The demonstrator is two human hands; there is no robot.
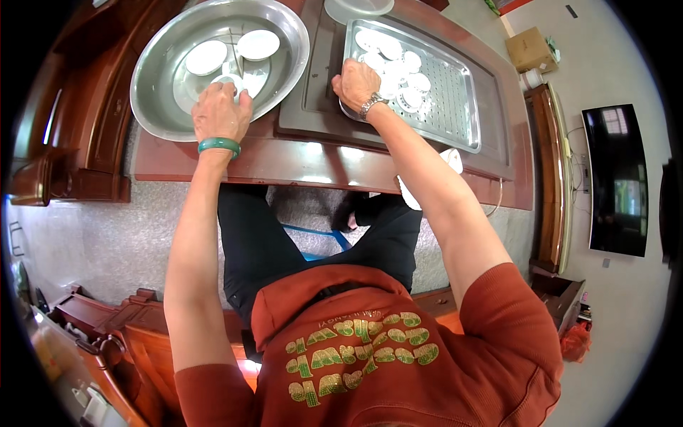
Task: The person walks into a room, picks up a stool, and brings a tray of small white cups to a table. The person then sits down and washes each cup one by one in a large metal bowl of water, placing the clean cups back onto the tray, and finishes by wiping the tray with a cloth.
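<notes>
My left hand (220,109), with a green bangle at its wrist, reaches over the near rim of a large metal basin (147,101). Its fingers are at a small white cup (229,80); the hand hides whether they grip it. Two white bowls (206,57) (258,45) and thin dark sticks (238,53) are in the basin too. My right hand (358,84), with a metal watch, is over the left side of a perforated metal tray (448,101), its fingers curled beside small white cups (410,99). What those fingers hold, if anything, is hidden.
Basin and tray stand on a reddish-brown wooden table (320,165). A translucent round container (358,8) is behind the tray. A white cloth (408,192) hangs at the table's near edge, under my right forearm. A wooden cabinet (104,117) stands at the left.
</notes>
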